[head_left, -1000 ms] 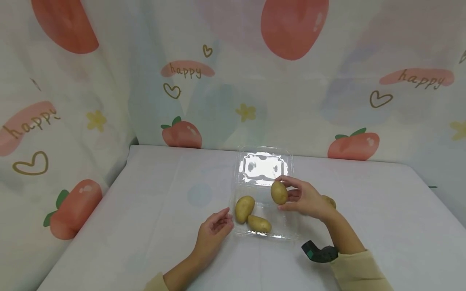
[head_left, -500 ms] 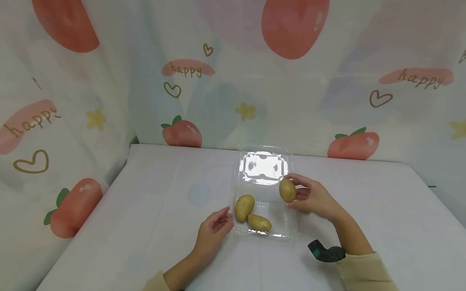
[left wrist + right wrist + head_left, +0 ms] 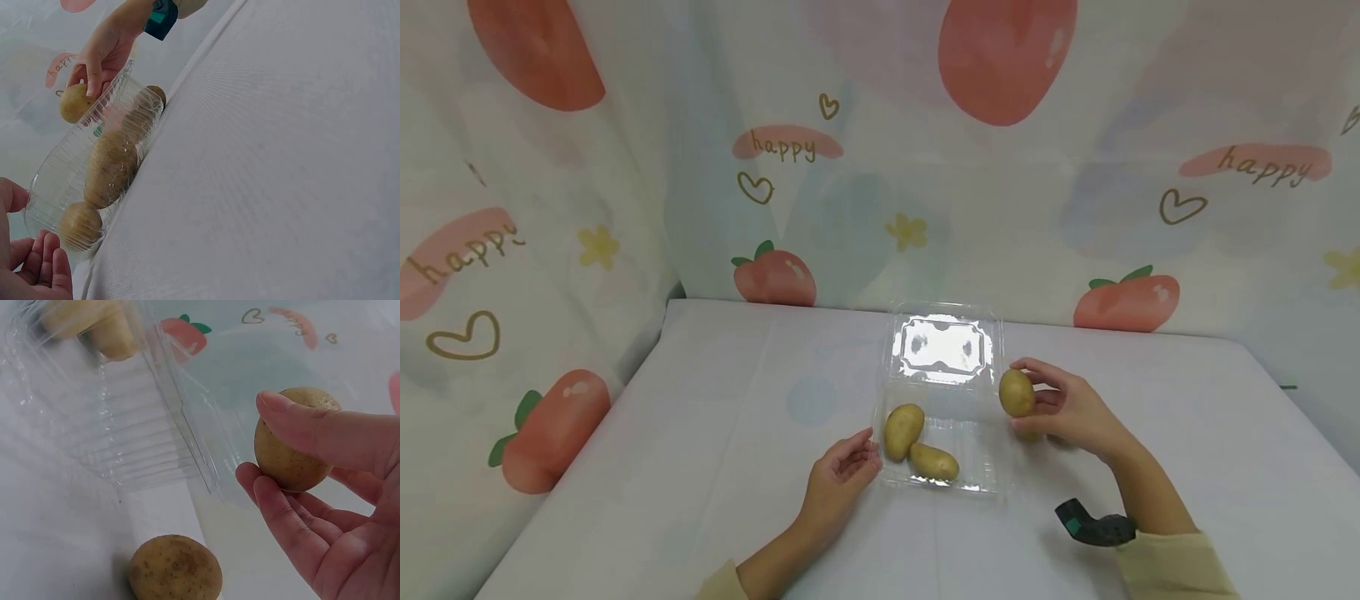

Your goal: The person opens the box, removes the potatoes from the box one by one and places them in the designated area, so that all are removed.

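In the head view, my right hand holds a potato between thumb and fingers, above the right edge of a clear plastic clamshell box. The box lies with its lid folded back. Inside, at its left, are a longish potato and another one. My left hand stays at the box's left edge, fingers loosely bent. The left wrist view has its thumb touching the rim. Beneath my right hand, a loose potato rests on the table, partly hidden in the head view.
White cloth covers the table. A printed curtain stands behind it and along the left side. The box lid lies towards the back. A black wrist device sits by my right sleeve.
My right hand has moved right with the potato, from over the box to its right edge. The left hand, the box and the two potatoes in it look unmoved.
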Tool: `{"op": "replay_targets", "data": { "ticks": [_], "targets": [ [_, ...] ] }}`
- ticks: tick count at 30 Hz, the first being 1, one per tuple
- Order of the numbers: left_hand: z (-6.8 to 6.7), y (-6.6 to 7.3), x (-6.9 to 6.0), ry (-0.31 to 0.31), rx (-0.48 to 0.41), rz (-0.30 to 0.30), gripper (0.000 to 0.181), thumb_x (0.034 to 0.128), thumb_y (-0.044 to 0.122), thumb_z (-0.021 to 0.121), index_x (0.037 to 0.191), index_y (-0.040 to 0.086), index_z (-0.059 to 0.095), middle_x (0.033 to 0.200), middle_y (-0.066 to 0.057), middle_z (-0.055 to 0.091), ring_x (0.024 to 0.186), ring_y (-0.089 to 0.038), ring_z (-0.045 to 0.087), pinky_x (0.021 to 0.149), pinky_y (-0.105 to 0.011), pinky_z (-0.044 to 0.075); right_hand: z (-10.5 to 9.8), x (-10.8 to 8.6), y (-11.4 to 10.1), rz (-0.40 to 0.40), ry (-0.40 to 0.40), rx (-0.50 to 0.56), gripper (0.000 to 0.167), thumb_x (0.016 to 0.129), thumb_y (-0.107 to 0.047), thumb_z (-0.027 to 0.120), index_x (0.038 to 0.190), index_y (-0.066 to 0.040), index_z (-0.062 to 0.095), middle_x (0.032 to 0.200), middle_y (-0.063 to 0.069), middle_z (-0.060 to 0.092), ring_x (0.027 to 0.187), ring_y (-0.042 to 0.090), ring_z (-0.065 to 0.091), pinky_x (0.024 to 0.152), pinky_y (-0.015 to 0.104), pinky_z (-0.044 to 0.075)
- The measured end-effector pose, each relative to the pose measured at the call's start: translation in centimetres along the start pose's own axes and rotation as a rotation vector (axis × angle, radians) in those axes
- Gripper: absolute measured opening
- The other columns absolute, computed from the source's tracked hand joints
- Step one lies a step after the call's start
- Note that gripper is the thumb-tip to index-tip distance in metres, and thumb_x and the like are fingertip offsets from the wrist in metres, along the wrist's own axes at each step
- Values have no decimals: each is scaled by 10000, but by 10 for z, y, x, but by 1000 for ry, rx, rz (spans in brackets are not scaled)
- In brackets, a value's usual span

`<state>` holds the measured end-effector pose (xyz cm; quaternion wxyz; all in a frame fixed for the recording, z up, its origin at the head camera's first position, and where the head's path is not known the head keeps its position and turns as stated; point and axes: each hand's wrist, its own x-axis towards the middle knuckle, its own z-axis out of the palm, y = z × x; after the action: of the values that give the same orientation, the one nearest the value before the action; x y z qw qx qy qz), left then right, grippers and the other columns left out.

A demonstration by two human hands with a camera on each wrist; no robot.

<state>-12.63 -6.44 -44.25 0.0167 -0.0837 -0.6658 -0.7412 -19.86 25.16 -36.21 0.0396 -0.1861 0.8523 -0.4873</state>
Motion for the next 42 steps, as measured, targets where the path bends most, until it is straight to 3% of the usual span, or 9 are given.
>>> {"op": "replay_targets", "data": {
  "ticks": [9,36,42],
  "targets": [
    [-1,-1,-1,-5,-26,25,446,853,-1,615,1247,-139,456,1101,-224,530,982,-189,532,850,-190,464,-8,-7,1,39,15,-33,678,724,-158,790,1301,-70,444,1220,199,480,978,297,590,804,260,508],
    [0,0,-1,-4,-26,8,452,853,9,620,1252,-129,458,1106,-225,528,981,-182,526,855,-190,461,-40,-29,14,54,84,-57,677,761,-114,755,1320,-10,389,1210,231,444,890,45,596,732,215,521],
    [0,0,0,-2,-22,8,452,854,12,622,1252,-125,460,1106,-218,531,988,-195,526,856,-194,462,-50,-33,16,45,89,-115,668,764,-119,753,1317,-15,393,1207,242,450,874,25,588,708,210,524]
  ]
}}
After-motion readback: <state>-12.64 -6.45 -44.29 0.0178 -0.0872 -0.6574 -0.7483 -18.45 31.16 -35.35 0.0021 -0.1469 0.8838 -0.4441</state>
